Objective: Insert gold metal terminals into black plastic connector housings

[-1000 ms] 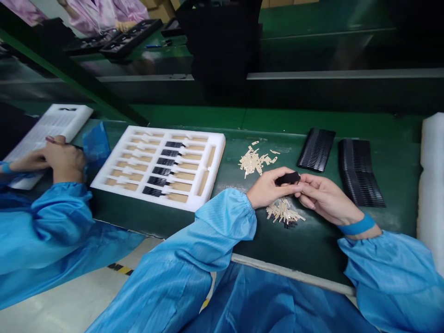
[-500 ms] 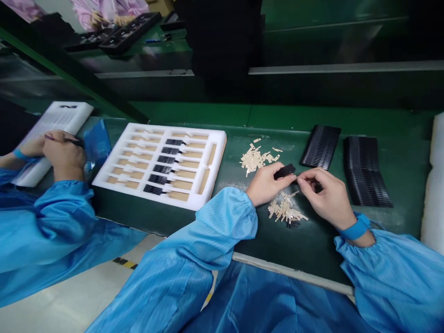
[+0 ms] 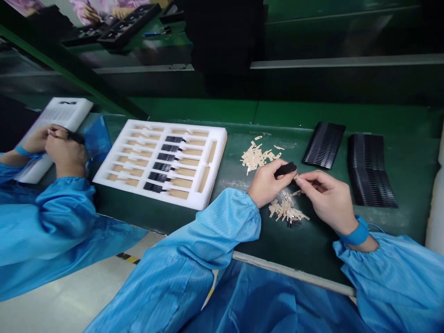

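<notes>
My left hand (image 3: 268, 182) is closed around a small black part (image 3: 286, 169), whose dark end sticks out past the thumb and fingers. My right hand (image 3: 324, 194) pinches at the near end of that part, thumb and forefinger together. A tiny pale piece (image 3: 296, 176) shows at these fingertips, too small to make out fully. Below the hands lies a pile of small cream-coloured flat pieces (image 3: 286, 210) with a few dark bits at its edge. Another pile of cream pieces (image 3: 255, 156) is spread just beyond my left hand.
Left of my hands sits a white foam tray (image 3: 203, 201) with black comb-like parts in some slots. Two ribbed black strips (image 3: 324, 144) (image 3: 371, 169) lie to the right. At far left, a co-worker's hands (image 3: 65, 150) work by a white foam block (image 3: 71, 111). White foam borders the right edge.
My right hand's fingertips have closed in against the black part, where a pale piece now shows. My left hand keeps its hold. The view has shifted slightly.
</notes>
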The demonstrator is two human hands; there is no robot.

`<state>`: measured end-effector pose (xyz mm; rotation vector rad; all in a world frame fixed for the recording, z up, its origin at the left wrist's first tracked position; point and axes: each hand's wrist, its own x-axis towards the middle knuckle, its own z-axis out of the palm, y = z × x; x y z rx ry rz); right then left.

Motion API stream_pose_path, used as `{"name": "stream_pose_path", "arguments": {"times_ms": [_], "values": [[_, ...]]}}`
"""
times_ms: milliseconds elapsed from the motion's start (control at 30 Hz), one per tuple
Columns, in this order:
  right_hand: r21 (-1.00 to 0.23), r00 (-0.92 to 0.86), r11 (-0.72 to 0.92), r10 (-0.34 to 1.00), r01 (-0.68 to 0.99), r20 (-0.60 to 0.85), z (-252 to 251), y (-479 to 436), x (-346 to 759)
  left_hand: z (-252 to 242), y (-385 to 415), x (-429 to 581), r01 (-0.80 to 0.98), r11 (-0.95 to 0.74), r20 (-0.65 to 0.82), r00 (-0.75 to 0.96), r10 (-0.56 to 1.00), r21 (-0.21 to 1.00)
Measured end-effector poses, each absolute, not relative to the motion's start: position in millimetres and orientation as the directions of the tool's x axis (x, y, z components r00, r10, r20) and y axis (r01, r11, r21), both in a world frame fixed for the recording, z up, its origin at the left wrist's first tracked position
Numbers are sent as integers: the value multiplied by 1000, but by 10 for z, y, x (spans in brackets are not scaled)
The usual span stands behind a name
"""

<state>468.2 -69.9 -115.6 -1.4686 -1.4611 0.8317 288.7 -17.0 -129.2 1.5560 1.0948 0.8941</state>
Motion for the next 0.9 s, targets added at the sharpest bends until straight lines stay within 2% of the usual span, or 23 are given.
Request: {"name": "stream_pose_path", "arguments": {"times_ms": [167, 333, 500, 633, 733, 900], "values": [[-911, 172, 43, 977, 411, 123, -1176, -691, 4691, -1207, -222, 2872, 325, -259, 126, 378, 917, 909], [-882, 214, 28, 966, 471, 145, -1177, -682, 4706, -1174, -265, 2872, 408, -317, 217, 274, 937, 856], [-828, 116, 175, 954, 533, 276, -1132, -689, 4667, -1180, -295, 2863, 436, -431, 281, 368, 886, 790], [-754, 38, 299, 918, 585, 394, -1116, -713, 4630, -1178, -311, 2884, 422, -419, 248, 403, 881, 804], [-722, -2, 336, 907, 604, 420, -1115, -717, 4621, -1163, -289, 2901, 458, -359, 191, 373, 908, 813], [-759, 107, 246, 918, 603, 382, -1104, -677, 4639, -1107, -100, 2769, 577, -252, 189, 168, 968, 777]]}}
